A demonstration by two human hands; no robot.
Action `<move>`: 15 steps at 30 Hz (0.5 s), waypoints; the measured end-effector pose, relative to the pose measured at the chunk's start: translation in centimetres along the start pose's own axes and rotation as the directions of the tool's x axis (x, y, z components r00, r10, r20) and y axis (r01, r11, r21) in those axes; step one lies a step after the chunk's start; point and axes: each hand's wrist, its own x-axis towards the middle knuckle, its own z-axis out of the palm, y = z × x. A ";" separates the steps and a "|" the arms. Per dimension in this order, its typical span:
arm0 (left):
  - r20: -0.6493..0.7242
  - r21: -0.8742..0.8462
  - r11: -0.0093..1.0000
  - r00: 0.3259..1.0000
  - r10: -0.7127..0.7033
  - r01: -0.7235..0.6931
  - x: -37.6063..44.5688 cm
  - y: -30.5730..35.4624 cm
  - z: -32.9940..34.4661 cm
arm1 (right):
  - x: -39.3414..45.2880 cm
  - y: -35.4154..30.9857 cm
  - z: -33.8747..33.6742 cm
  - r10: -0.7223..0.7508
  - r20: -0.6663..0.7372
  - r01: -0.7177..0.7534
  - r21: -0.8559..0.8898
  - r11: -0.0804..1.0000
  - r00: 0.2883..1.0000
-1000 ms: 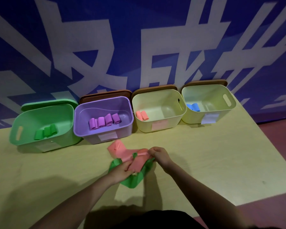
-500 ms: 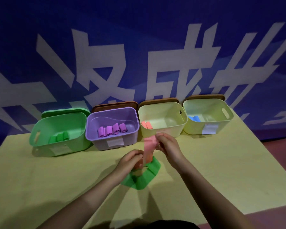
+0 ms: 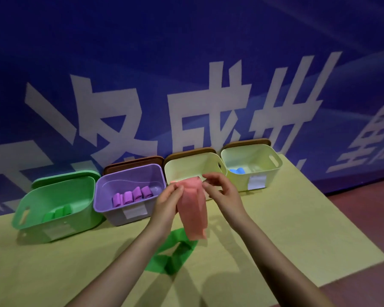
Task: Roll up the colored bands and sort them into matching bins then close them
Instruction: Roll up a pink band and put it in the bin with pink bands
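Yellow table point(image 3: 297, 218) bearing four open bins: green bin point(image 3: 53, 209), purple bin point(image 3: 129, 191), and two pale yellow bins point(image 3: 191, 165). Left hand point(image 3: 166, 202) and right hand point(image 3: 222, 191) pinch the pink band point(image 3: 192, 209), hanging above a green band point(image 3: 171, 255), apparently flat.

Bins point(image 3: 129, 209): four in a row at table point(image 3: 297, 229) rear, against wall.
Lids point(image 3: 133, 163): behind the bins.
Rolls point(image 3: 132, 196): inside bins.
Flat band point(image 3: 171, 255): on table, before bins.
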 end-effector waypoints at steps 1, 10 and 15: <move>0.034 -0.031 1.000 0.999 -0.002 0.003 -0.1 0.3 0.5 | -0.2 0.2 -0.5 -0.005 0.021 0.005 -0.036 0.999 1.000; 0.133 -0.034 0.995 0.987 -0.089 0.094 0.2 0.2 2.0 | -1.6 0.1 -2.7 0.063 0.036 -0.067 0.100 0.993 0.997; 0.152 0.299 0.950 0.987 0.048 -0.093 -0.1 -0.2 2.1 | -0.8 -0.6 -3.4 0.077 0.051 -0.082 0.108 0.991 0.996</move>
